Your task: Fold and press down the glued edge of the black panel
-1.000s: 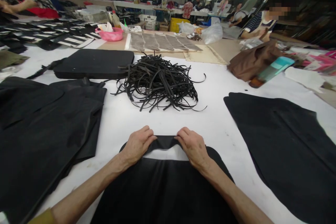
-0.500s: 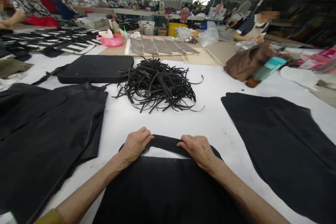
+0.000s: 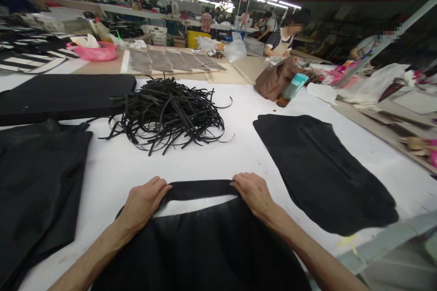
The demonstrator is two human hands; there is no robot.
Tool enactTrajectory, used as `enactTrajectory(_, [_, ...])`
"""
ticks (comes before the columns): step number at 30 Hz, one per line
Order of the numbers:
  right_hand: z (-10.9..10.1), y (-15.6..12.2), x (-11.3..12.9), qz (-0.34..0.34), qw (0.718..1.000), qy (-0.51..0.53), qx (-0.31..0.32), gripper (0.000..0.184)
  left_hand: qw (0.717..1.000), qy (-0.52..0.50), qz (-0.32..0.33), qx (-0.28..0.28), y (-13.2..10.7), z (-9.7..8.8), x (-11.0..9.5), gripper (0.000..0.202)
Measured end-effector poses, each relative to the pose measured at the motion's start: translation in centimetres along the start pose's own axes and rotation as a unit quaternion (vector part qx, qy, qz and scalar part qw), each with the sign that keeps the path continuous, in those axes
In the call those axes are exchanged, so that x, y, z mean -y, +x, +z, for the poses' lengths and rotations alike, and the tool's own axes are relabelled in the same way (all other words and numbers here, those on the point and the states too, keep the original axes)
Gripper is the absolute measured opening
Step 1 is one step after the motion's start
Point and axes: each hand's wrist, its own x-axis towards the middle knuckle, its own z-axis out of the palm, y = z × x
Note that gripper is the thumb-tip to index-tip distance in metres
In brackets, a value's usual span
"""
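Observation:
In front of me is a black leather-like piece (image 3: 205, 250) whose far edge forms a band above a long slot, with white table showing through. My left hand (image 3: 145, 198) pinches the left end of that band, thumb and fingers closed on it. My right hand (image 3: 254, 193) grips the right end the same way. Between them the band is stretched nearly straight. The piece's near part runs out of view at the bottom. Beyond my hands lies a tangled heap of thin black strips (image 3: 170, 109).
Black sheets (image 3: 41, 182) lie at the left, and a stack of black cut pieces (image 3: 317, 168) at the right. A thick black slab (image 3: 68, 95) sits behind. Farther off are a brown bag (image 3: 275, 79), a teal-lidded bottle (image 3: 292, 88), a pink basket (image 3: 95, 52) and a co-worker (image 3: 282, 41).
The view has turned to the right, so the table things appear farther left. My hands have moved apart along the band, which is now pulled straighter. Both still grip the piece.

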Motion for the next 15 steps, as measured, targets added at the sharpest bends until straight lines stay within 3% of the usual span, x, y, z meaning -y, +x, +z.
enactTrajectory(4, [0.3, 0.6, -1.6, 0.038, 0.997, 0.058, 0.025, 0.023, 0.998, -0.055, -0.023, 0.023, 0.2, 0.1, 0.2, 0.034])
enactTrajectory(10, [0.2, -0.2, -3.5, 0.106, 0.986, 0.123, 0.021, 0.023, 0.985, -0.150, -0.081, -0.003, 0.1, -0.2, 0.2, 0.036])
enactTrajectory(15, [0.3, -1.8, -5.7, 0.206, 0.930, 0.303, 0.044, 0.034, 0.966, -0.212, -0.147, -0.010, 0.1, -1.7, -0.6, 0.041])
